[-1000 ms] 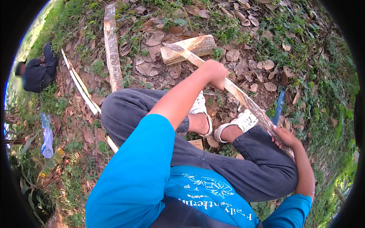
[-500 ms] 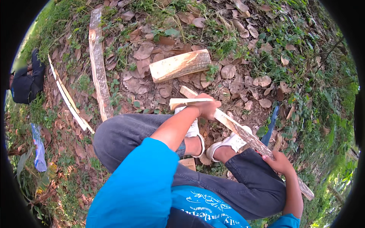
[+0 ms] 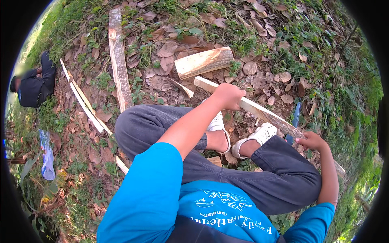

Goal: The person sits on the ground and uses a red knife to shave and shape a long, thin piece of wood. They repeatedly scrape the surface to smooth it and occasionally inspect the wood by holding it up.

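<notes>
A long split wooden stick (image 3: 263,112), pale on its cut face and barked along one side, slants across in front of my shins. My left hand (image 3: 229,96) is closed round it near its far left end. My right hand (image 3: 313,141) grips it farther down, by my right knee; the stick's lower end shows past my right forearm. A thin pale wood sliver (image 3: 183,87) lies on the leaves just left of the stick's far end. Beyond it rests a thick split log piece (image 3: 204,62) with bark on its near side.
A long barked slab (image 3: 118,60) and thin pale strips (image 3: 83,101) lie to the left. A blue long object (image 3: 297,114) is on the ground at right, partly behind the stick. A crumpled blue plastic piece (image 3: 47,156) and a seated person (image 3: 37,87) are at far left.
The split pale piece beside my left hand has left it; a thin sliver now lies on the leaves. The stick's far end is raised and my left hand has shifted up along with it.
</notes>
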Demonstrator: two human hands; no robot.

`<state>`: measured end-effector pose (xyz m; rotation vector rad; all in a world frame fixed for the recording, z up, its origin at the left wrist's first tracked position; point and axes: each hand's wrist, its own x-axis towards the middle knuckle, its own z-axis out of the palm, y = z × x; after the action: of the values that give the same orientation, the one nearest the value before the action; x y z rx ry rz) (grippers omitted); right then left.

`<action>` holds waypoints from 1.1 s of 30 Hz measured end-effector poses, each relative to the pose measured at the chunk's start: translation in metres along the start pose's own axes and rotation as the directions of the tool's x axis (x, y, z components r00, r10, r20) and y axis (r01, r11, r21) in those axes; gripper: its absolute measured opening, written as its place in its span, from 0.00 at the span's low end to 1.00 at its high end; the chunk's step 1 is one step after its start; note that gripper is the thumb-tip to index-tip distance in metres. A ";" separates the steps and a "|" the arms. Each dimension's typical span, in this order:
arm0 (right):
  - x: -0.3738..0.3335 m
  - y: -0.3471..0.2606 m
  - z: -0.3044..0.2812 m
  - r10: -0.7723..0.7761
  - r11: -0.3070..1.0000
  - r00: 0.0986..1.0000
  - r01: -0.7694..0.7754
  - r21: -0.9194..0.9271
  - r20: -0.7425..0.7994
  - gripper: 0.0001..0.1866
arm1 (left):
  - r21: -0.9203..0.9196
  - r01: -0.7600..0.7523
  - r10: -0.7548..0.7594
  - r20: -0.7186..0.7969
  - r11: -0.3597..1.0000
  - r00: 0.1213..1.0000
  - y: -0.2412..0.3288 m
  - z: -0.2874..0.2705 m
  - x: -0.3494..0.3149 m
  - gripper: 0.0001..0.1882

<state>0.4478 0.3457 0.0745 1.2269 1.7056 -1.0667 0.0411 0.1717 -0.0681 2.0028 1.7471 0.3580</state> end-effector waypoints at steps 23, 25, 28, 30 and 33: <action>-0.049 -0.038 -0.002 -0.330 0.935 0.647 0.122 -0.334 -0.687 0.45 | -0.654 -0.659 -0.908 0.105 -0.371 0.406 0.045 -0.062 -0.105 0.57; -0.043 -0.014 0.003 -0.328 0.943 0.581 0.150 -0.297 -0.745 0.46 | -0.645 -0.728 -0.937 -0.049 -0.233 0.344 0.032 -0.083 -0.112 0.48; -0.034 0.003 0.003 -0.217 0.973 0.712 0.101 -0.208 -0.668 0.48 | -0.586 -0.782 -0.904 -0.185 -0.213 0.385 0.012 -0.119 -0.127 0.35; -0.037 -0.004 0.006 -0.182 0.980 0.784 0.096 -0.174 -0.593 0.49 | -0.689 -0.700 -0.835 -0.264 -0.188 0.484 0.000 -0.140 -0.138 0.29; -0.018 0.031 0.011 -0.193 0.974 0.750 0.070 -0.214 -0.632 0.49 | -0.888 -0.460 -0.758 -0.290 -0.015 0.584 0.000 -0.153 -0.116 0.19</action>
<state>0.4828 0.3351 0.0809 1.4800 2.3906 -0.5517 -0.0514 0.0834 0.0756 0.2519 1.1669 2.0497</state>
